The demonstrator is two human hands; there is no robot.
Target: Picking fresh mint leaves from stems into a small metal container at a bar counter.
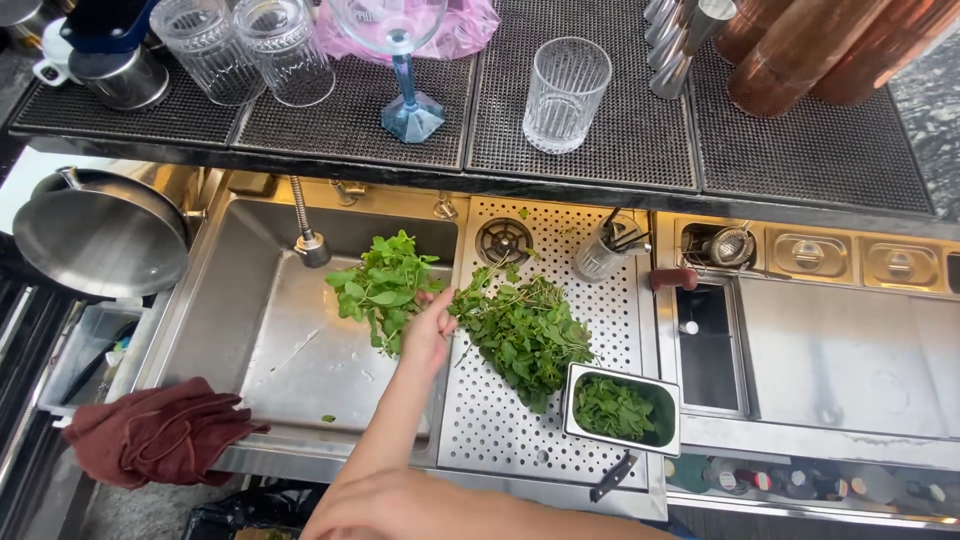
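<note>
My right hand (430,335) reaches forward over the edge of the steel sink (250,300) and grips a bunch of leafy green herbs (385,285) by its stems, holding it above the basin. Just right of the hand, a bigger pile of the same herbs (525,330) lies on the perforated steel drainboard (500,430). A small steel container (668,400) at the pile's near right corner holds picked leaves. My left hand is out of view.
A flexible spray tap (312,245) hangs over the sink. A dark red cloth (155,430) drapes over the sink's near left corner. Black bar mats (590,150) behind carry ribbed glasses (565,95), a blue-stemmed glass (410,105) and copper shakers (800,50). Lidded steel bins (850,262) sit at right.
</note>
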